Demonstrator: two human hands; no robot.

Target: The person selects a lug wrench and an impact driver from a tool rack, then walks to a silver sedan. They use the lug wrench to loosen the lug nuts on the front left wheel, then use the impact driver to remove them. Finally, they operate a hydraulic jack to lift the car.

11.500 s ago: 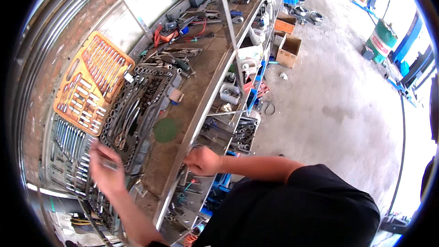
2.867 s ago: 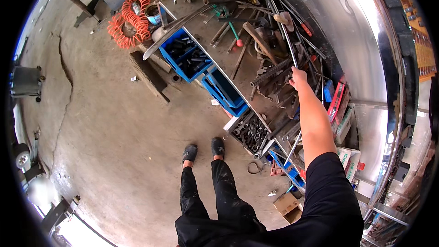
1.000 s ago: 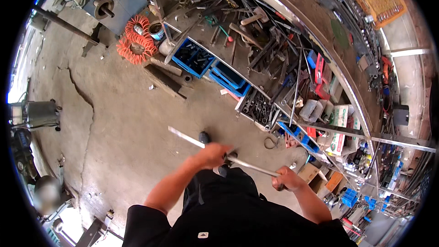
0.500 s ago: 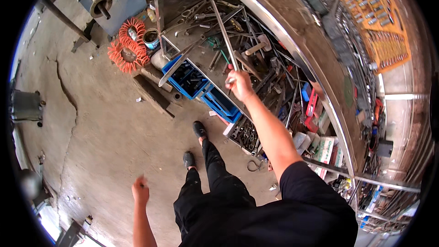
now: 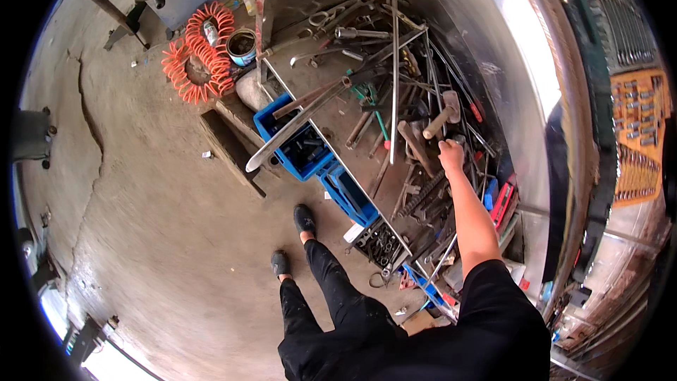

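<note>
My right hand (image 5: 451, 156) reaches into a heap of tools on the low metal shelf. Its fingers look curled, and what they hold, if anything, is hidden. Just beyond them lies a hammer (image 5: 438, 124) with a pale wooden handle. A wooden bar (image 5: 416, 147) slants down beside the hand. To its left, a long straight metal bar (image 5: 395, 77) rests across the heap. A flat, blade-like metal bar (image 5: 296, 127) sticks out over the shelf edge. My left hand is out of view.
Blue bins (image 5: 283, 158) stand along the shelf's front edge, beside a tray of wrenches (image 5: 381, 245). A wooden beam (image 5: 229, 148), an orange coiled hose (image 5: 211, 49) and an open can (image 5: 242, 44) sit on the floor. An orange socket set (image 5: 638, 134) is at the upper right.
My right hand has let go of the long metal bar, which now lies on the heap, and has moved right towards the hammer. My left hand has left the view.
</note>
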